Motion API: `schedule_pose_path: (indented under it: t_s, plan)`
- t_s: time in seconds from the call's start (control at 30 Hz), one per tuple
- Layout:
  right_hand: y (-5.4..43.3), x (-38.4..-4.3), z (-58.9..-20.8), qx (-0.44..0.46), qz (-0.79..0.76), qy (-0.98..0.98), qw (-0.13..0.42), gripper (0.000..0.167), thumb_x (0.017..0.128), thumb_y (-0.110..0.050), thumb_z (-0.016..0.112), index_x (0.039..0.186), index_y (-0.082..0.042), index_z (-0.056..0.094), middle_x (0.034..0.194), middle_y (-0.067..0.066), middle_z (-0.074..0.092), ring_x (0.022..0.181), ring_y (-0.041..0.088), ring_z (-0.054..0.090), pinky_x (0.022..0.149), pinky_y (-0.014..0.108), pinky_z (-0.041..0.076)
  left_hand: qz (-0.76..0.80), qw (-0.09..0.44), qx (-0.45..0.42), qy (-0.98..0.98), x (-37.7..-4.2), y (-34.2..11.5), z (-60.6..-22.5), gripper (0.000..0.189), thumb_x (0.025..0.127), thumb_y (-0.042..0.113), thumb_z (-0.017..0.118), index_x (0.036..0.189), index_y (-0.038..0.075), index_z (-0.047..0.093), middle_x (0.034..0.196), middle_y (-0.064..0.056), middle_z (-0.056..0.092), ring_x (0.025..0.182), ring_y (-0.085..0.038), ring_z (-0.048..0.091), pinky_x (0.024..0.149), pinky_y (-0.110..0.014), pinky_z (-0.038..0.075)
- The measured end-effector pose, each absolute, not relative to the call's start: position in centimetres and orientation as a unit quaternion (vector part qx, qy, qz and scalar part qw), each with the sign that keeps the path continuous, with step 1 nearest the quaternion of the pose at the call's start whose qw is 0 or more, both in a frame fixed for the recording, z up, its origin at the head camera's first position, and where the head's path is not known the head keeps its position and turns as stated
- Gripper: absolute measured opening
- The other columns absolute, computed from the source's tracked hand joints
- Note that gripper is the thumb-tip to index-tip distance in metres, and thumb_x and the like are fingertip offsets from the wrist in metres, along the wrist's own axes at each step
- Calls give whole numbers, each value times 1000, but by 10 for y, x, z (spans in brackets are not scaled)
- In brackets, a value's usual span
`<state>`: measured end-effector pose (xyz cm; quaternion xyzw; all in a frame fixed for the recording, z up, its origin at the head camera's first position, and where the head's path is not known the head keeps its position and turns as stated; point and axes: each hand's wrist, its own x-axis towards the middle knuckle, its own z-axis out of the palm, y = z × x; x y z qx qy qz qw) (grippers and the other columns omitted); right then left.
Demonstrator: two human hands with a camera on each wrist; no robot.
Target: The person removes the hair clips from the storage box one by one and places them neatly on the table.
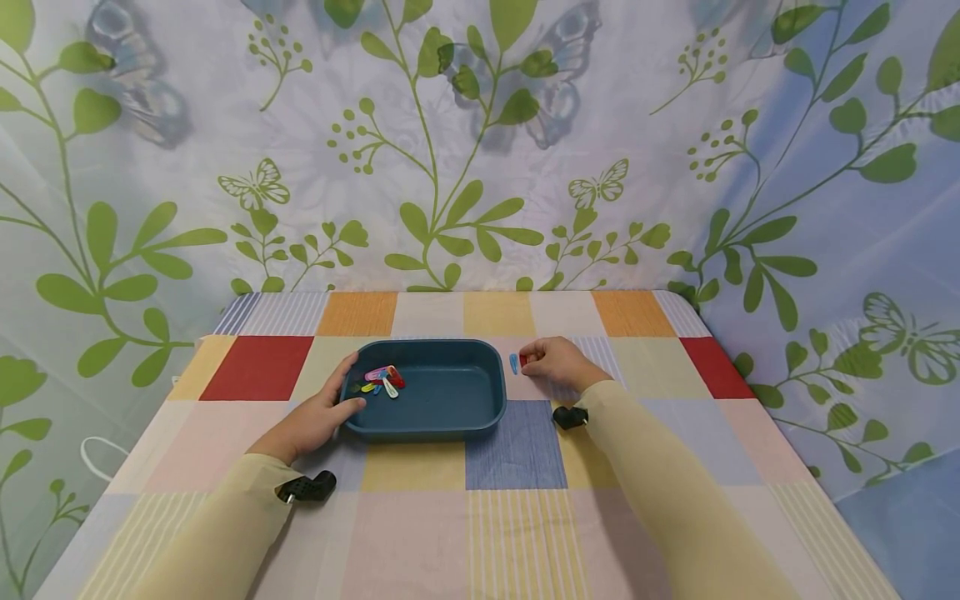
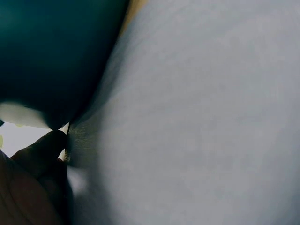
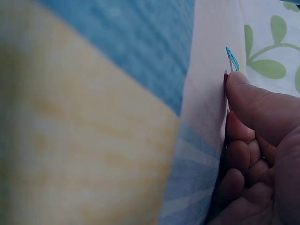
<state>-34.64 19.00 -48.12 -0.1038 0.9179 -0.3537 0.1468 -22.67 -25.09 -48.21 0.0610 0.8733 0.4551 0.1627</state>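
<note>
A dark teal tray stands on the patchwork cloth, its left end held by my left hand. The thumb lies at the near left corner, and the fingers reach along the left rim. Inside, at the left, a small pile of colourful snap hair clips includes pink, red, yellow and white ones. Just right of the tray, my right hand pinches a red hair clip at the cloth, mostly covered by the fingers. A blue hair clip lies beside its fingertips, also visible past the thumb in the right wrist view.
The patchwork tablecloth covers the table up to a leaf-patterned curtain behind it. More curtain hangs at both sides. A white cable loop shows past the table's left edge. Both wrists carry small black devices.
</note>
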Motion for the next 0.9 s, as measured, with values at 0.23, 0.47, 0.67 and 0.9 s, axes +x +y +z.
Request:
schedule_pose_path:
  t_s: [0.23,0.47,0.67,0.9]
  plan:
    - [190,-346,-481,-108,-355,917,145,40,95,-17,78,132,-4,72,108,5,72,99,17,60,90,31,53,455,161,64,873,-226,-251,-483,83,107,41,50,167,47,-8,178,-18,0,159,-54,12,119,-80,22]
    - [192,-345,-482,-118,-343,921,141,39,97,-19,75,133,-4,72,109,5,72,100,17,61,91,31,53,455,163,61,873,-225,-250,-483,82,108,40,50,167,47,-7,178,-18,1,159,-54,11,119,-80,22]
    - [194,-344,-482,-122,-352,917,141,38,99,-18,71,133,-3,71,111,7,73,101,18,62,90,31,53,454,161,62,874,-225,-249,-482,82,108,39,50,167,47,-7,178,-18,1,159,-54,11,118,-80,23]
    - [195,-345,-480,-105,-376,909,149,38,99,-18,70,134,-2,70,114,10,75,104,21,66,98,36,56,455,161,61,874,-225,-249,-481,83,107,39,50,167,47,-7,178,-18,1,159,-54,11,118,-80,23]
